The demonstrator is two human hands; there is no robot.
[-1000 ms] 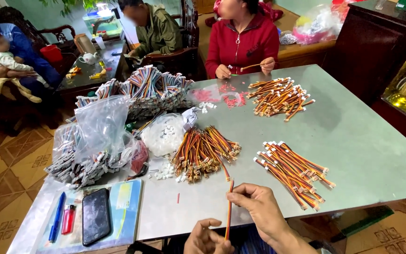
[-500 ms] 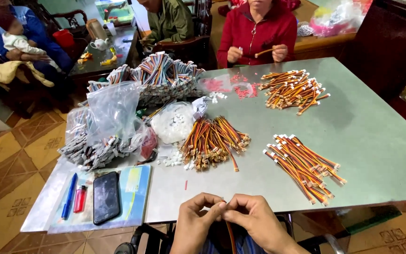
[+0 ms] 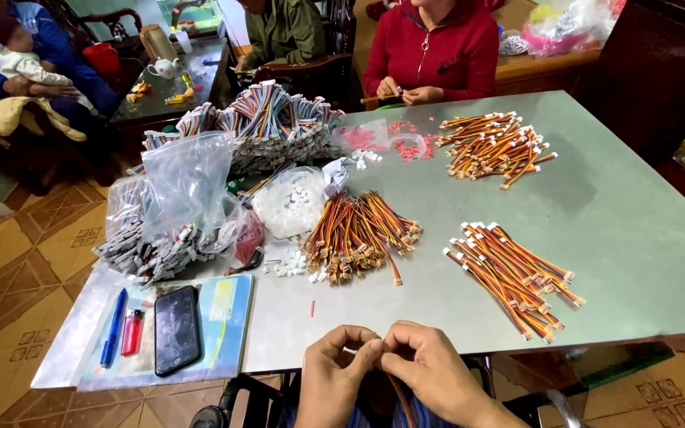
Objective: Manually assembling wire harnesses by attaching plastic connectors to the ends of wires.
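On the grey metal surface [image 3: 612, 230], at the left, lie one blue pen [image 3: 113, 326], one red lighter [image 3: 132, 332] and one black phone [image 3: 176, 330] on a pale booklet [image 3: 227, 317]. A second ago the right hand held an orange-striped wire lead upright; now that thin lead [image 3: 399, 395] hangs below the surface edge, between both hands. The left hand [image 3: 333, 379] and right hand [image 3: 430, 372] have drawn together, fingers pinching its top end. Three loose heaps of finished leads [image 3: 510, 273] lie beyond.
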